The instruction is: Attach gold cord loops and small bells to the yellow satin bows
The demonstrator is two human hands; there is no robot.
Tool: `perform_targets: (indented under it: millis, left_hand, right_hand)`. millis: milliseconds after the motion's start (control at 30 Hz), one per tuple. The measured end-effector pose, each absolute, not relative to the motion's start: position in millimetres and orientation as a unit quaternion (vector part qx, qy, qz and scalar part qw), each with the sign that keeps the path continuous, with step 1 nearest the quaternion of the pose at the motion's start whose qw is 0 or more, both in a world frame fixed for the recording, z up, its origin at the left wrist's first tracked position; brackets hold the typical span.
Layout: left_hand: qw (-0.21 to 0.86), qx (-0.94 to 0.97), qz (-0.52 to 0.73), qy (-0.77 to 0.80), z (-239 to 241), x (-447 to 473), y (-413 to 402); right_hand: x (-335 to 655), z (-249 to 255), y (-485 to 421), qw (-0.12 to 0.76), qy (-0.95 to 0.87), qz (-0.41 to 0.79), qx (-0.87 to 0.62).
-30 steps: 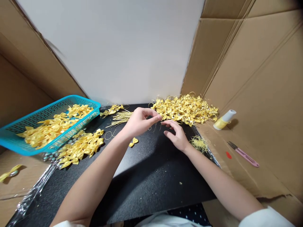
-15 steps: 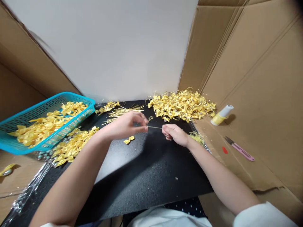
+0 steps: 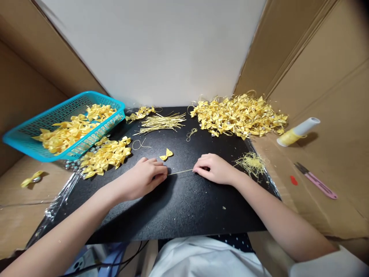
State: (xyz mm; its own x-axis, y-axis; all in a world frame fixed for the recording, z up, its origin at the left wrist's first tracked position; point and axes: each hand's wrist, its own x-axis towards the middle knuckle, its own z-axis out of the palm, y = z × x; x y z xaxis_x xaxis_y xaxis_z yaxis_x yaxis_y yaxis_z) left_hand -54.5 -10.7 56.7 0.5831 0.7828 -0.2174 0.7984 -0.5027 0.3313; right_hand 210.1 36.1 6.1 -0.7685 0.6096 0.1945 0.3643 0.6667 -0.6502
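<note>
Slightly apart, the left hand (image 3: 148, 177) and right hand (image 3: 216, 169) pinch a thin yellow thread (image 3: 180, 172) straight between closed fingertips.

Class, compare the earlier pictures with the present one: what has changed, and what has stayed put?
Both hands have moved nearer the person, the left hand also leftward. The right hand, open a second ago, now pinches the thread stretched between them. The lone bow, blue basket and pink-handled tool lie as before.
</note>
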Motion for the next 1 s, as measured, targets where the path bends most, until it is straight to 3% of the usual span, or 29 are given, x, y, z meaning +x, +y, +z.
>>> perform_targets:
  millis: [267,500,700,867,1000]
  left_hand:
    - [0.092,0.889,0.011,0.449,35,-64,-20]
    - [0.074,0.869,0.024,0.488,45,-69,-27]
    - [0.275,0.84,0.138,0.447,45,-20,-11]
    - [0.492,0.752,0.104,0.427,29,-8,11]
    - [0.542,0.712,0.136,0.425,23,-16,13]
  right_hand:
    - [204,-8,32,0.223,-0.894,0.282,-0.267]
    - [200,-11,29,0.233,-0.885,0.288,-0.28]
    - [200,-6,27,0.27,-0.884,0.27,-0.27]
    - [202,-3,28,0.281,-0.886,0.256,-0.265]
    - [204,-3,29,0.269,-0.892,0.258,-0.256]
